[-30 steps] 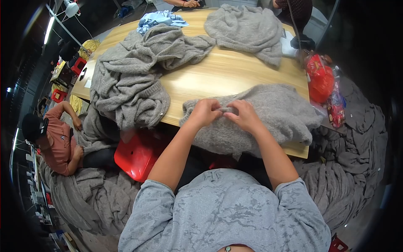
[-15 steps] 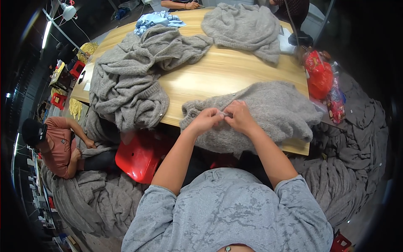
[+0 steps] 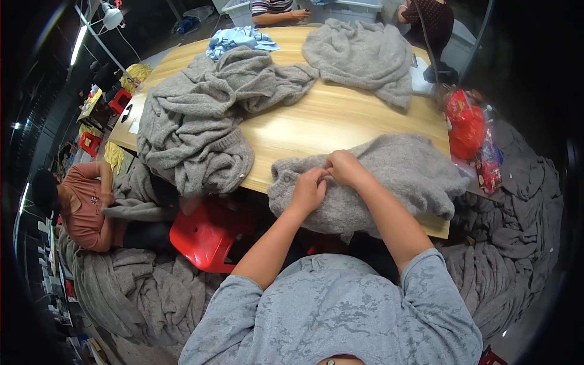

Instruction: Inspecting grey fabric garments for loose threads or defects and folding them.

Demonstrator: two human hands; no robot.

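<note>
lying along the near edge of the wooden surface [image 3: 340,115], toward its right corner, a gray knit garment [image 3: 398,167] is resting beneath the fingers [image 3: 316,175]; the left hand [image 3: 310,190] and right hand [image 3: 344,167] are pinching its fabric, fingertips nearly meeting, both forearms [image 3: 275,244] slanting inward.

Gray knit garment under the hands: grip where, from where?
Likely the loose right end of the gray knit garment, pinched from the right: it appears to jut past the table, while the left hand and right hand occupy the left part.
</note>
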